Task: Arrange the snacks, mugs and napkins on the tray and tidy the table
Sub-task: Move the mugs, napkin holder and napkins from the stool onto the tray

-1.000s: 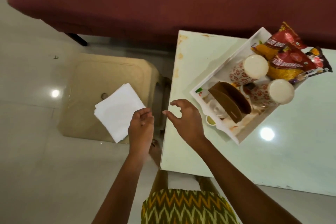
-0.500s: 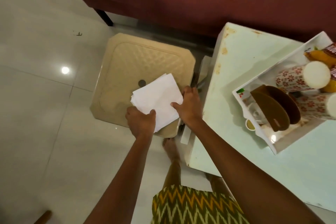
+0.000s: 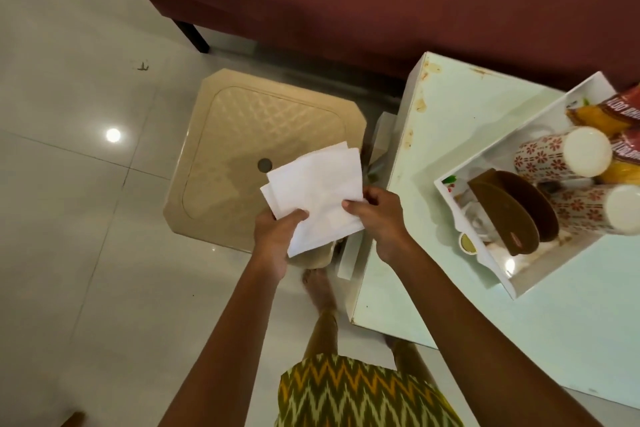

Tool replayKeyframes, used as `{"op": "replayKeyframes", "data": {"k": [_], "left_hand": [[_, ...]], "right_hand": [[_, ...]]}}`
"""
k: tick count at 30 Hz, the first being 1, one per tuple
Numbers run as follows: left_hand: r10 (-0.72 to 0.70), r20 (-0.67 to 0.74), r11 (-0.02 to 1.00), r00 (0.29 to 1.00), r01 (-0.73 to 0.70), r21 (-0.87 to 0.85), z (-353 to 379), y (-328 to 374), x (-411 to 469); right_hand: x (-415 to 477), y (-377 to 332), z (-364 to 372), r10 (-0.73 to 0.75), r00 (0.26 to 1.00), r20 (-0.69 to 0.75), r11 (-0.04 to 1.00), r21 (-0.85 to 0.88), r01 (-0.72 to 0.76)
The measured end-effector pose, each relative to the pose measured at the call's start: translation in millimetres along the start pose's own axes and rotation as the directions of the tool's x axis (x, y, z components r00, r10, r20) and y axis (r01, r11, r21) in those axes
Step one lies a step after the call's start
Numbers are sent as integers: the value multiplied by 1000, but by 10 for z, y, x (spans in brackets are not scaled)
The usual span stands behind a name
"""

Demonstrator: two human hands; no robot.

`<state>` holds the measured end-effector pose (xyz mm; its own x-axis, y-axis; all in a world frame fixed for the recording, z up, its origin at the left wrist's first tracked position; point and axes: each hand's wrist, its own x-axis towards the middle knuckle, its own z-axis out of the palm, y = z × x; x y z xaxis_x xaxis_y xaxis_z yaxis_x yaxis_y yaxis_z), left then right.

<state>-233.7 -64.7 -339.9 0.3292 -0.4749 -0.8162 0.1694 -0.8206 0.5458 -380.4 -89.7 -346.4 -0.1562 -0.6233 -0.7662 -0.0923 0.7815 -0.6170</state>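
I held the stack of white napkins (image 3: 317, 189) in both hands over the near right part of the beige plastic stool (image 3: 242, 135), which stood on the floor to the left of the table (image 3: 446, 135). My left hand (image 3: 277, 236) pinched the stack's near left corner, thumb on top, and my right hand (image 3: 381, 215) gripped its near right edge, thumb and fingers closed over the paper. The sheets were not squared: their far corners fanned apart, so I judged they needed evening up. What mattered for the move ahead was that the tray (image 3: 485, 260) lay to the right of my hands, on the table, with the brown napkin holder (image 3: 509, 211) standing at its near left end. My right hand was the nearer one to it, and the stack's longer side ran from near left to far right, roughly pointing that way. I judged the napkins would have to travel right and be stood on edge to go between the holder's plates, though the gap there was hard to read from above. Two flowered mugs (image 3: 550, 156) stood in the tray beyond the holder, and the snack packets (image 3: 602, 114) were cut off by the right edge, as was the tray's far end. Something small and pale lay beneath the holder, too muddled to name.
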Motion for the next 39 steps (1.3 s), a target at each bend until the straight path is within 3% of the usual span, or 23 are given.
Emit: {"op": "replayKeyframes", "data": {"k": [4, 7, 11, 15, 18, 27, 31, 33, 36, 39], "left_hand": [[-19, 264, 992, 964, 50, -112, 96, 78, -149], [-24, 353, 999, 935, 38, -35, 244, 149, -217], [110, 323, 973, 940, -168, 157, 542, 261, -373], [189, 405, 923, 894, -303, 238, 877, 307, -549], [162, 437, 925, 885, -291, 245, 1070, 316, -647], [77, 477, 905, 876, -263, 335, 1593, 267, -867], [23, 501, 943, 865, -186, 277, 1852, 225, -971], [-27, 518, 958, 855, -125, 257, 2001, 206, -1010], [-122, 534, 980, 837, 18, 196, 2211, 195, -1052], [-181, 565, 983, 805, 163, 83, 2392, 217, -1071]], "right_hand": [[-171, 16, -391, -8, 999, 49, 980, 200, -2], [-274, 51, -694, -42, 997, 61, 962, 273, 24], [-370, 102, -1071, -56, 998, 22, 969, 242, 49], [-419, 117, -1399, -20, 999, -45, 943, 332, 34], [-448, 111, -1603, -49, 990, -135, 939, 331, 92], [-600, 339, -2232, -109, 969, -222, 925, 334, 181], [-649, 476, -2436, -34, 956, -291, 907, 393, 152], [-657, 551, -2532, 44, 963, -266, 837, 536, 110], [-622, 623, -2647, 136, 976, -172, 616, 786, 53], [-539, 707, -2759, 148, 981, -128, 479, 877, 42]]}}
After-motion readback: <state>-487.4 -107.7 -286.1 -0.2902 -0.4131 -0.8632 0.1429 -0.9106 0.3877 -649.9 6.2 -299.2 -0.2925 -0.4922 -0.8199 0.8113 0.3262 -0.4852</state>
